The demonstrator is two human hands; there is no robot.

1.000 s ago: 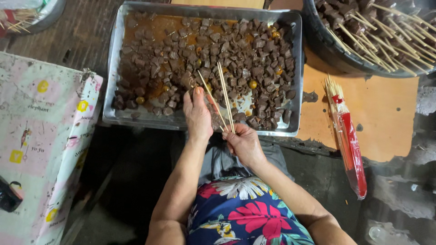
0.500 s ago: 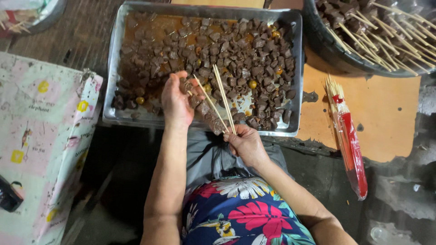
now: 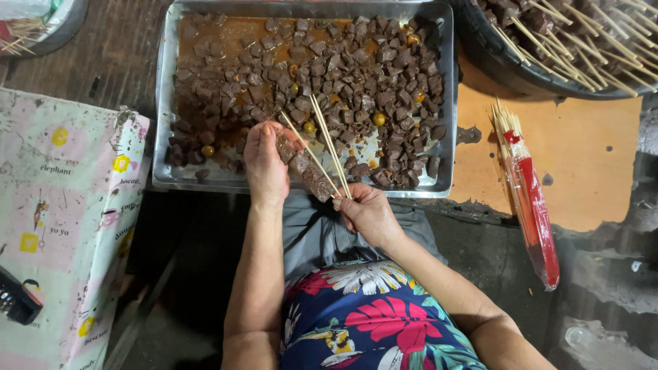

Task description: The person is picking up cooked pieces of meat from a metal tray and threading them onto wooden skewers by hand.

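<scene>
A metal tray holds many brown marinated meat cubes with a few small yellow-green pieces among them. My right hand grips a few bamboo skewers that fan up over the tray's near edge. One skewer carries threaded meat pieces. My left hand pinches the meat at the upper end of that skewer, fingertips on the top piece.
A clear-and-red packet of unused skewers lies on an orange board at the right. A dark bowl of finished skewers sits top right. A patterned cloth-covered surface is at left, another bowl top left.
My left hand moved from reaching into the tray to the loaded skewer. The skewers in my right hand have stayed about where they were.
</scene>
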